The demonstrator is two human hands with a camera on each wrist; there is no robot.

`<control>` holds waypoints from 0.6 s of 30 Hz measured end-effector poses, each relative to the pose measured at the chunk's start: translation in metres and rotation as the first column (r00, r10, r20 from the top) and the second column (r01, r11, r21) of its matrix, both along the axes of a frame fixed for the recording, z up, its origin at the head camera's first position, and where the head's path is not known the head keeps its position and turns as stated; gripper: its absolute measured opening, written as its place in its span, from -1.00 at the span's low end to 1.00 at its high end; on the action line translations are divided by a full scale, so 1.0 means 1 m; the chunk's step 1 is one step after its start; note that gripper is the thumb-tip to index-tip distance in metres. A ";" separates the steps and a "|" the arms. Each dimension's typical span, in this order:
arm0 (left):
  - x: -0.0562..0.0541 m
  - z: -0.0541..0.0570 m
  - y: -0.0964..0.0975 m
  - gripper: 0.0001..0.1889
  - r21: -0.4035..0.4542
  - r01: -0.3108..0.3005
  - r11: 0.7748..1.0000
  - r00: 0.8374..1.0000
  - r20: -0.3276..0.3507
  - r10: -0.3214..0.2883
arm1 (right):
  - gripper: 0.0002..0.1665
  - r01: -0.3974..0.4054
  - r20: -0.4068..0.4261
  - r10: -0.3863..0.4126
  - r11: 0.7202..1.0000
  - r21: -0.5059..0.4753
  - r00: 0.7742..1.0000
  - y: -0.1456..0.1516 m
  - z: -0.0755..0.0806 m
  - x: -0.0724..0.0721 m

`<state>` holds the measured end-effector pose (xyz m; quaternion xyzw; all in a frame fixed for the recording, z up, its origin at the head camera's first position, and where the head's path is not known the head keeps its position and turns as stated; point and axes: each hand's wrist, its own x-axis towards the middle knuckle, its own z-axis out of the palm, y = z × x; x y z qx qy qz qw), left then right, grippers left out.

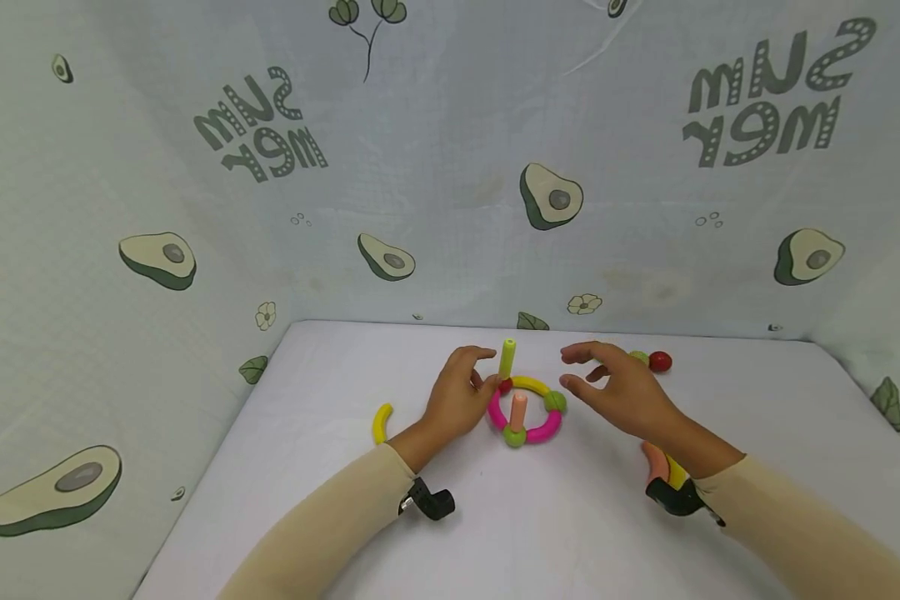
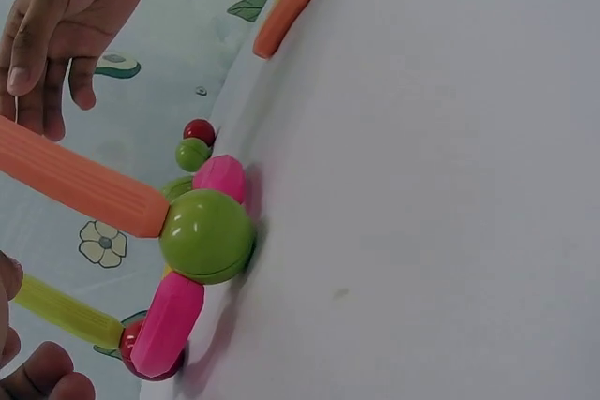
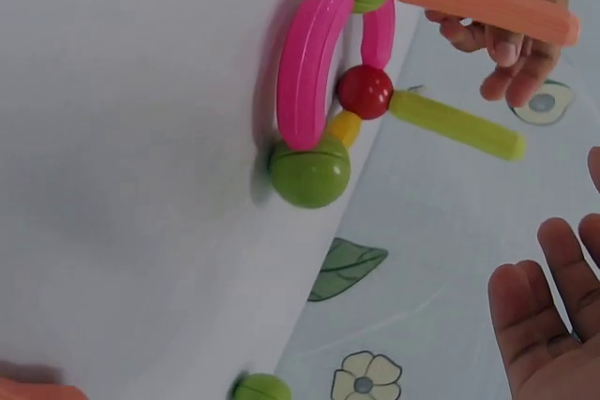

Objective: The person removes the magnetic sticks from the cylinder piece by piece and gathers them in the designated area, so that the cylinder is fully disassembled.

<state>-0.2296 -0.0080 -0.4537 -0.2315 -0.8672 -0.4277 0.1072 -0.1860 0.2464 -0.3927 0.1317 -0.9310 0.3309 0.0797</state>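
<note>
A ring of toy building pieces lies flat on the white table, with curved pink rods (image 3: 314, 63), a curved yellow rod (image 1: 531, 384), green balls (image 2: 208, 236) and a red ball (image 3: 366, 92). An orange rod (image 2: 80, 178) stands upright from the nearer green ball, and a yellow-green rod (image 1: 507, 359) rises from the red ball. My left hand (image 1: 456, 398) hovers at the ring's left side, fingers loosely bent and holding nothing, thumb close to the red ball. To the right of the ring, my right hand (image 1: 624, 390) is raised with its fingers apart and nothing in them.
A loose yellow curved rod (image 1: 381, 422) lies left of my left hand. Beyond my right hand are a loose red ball (image 1: 660, 362) and a green one (image 1: 639, 357). Under my right wrist lie orange (image 1: 653, 460) and yellow curved rods. A printed cloth hangs behind the table.
</note>
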 end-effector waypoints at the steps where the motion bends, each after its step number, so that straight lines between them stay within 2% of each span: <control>1: 0.003 0.000 -0.001 -0.59 -0.005 0.005 1.000 1.000 -0.002 -0.005 | -0.51 -0.012 -0.002 0.012 1.000 -0.003 1.000 -0.002 0.000 0.001; 6: 0.017 -0.006 -0.008 -0.66 -0.018 0.056 0.998 0.998 0.042 -0.055 | -0.48 -0.085 -0.006 0.085 0.996 -0.020 0.996 -0.016 -0.001 0.007; 11: 0.027 -0.014 -0.010 -0.59 -0.034 0.154 0.988 0.984 0.098 -0.150 | -0.44 -0.138 0.020 0.139 0.989 -0.052 0.990 -0.028 -0.002 0.014; 18: 0.028 -0.024 -0.006 -0.58 -0.097 0.262 0.960 0.963 0.092 -0.253 | -0.40 -0.249 -0.008 0.249 0.966 -0.075 0.969 -0.038 -0.010 0.016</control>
